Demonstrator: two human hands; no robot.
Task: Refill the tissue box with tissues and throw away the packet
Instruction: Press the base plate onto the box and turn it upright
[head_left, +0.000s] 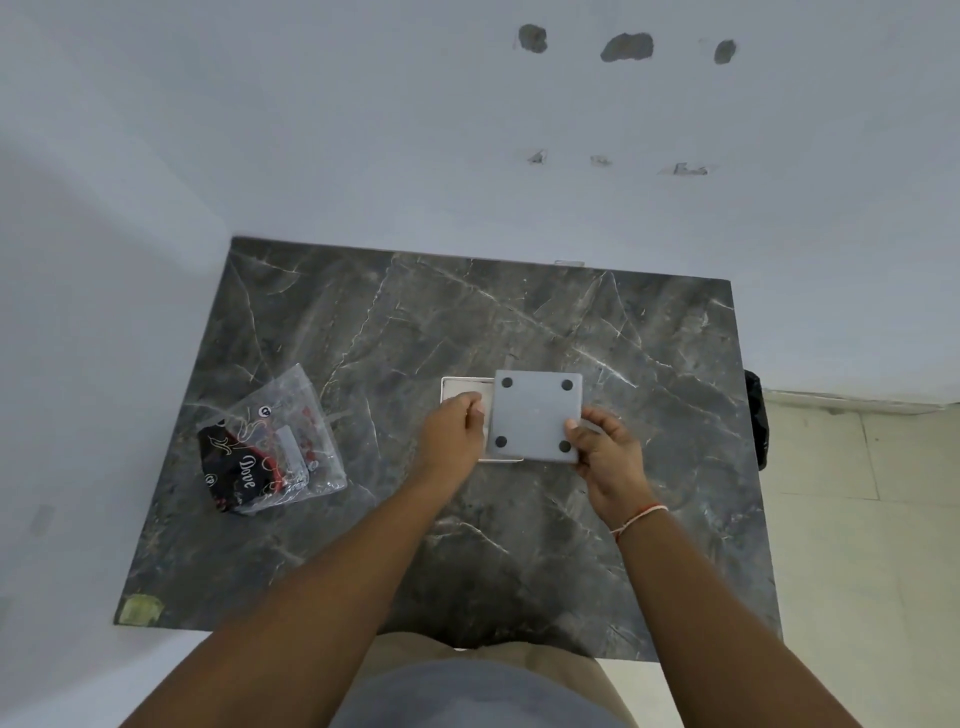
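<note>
A white square tissue box (462, 388) lies upside down on the dark marble table (519, 322). Its grey base plate (535, 415), with four black round feet, sits shifted to the right over the box's open bottom. My right hand (605, 449) grips the plate's near right corner. My left hand (460, 431) rests on the box's left part, fingers curled at the plate's left edge. The clear plastic tissue packet (270, 447), printed black and red, lies flat at the table's left.
A light wall (467, 130) runs along the table's far and left sides. A black bin bag (756, 415) shows past the table's right edge, over a pale tiled floor (857, 519).
</note>
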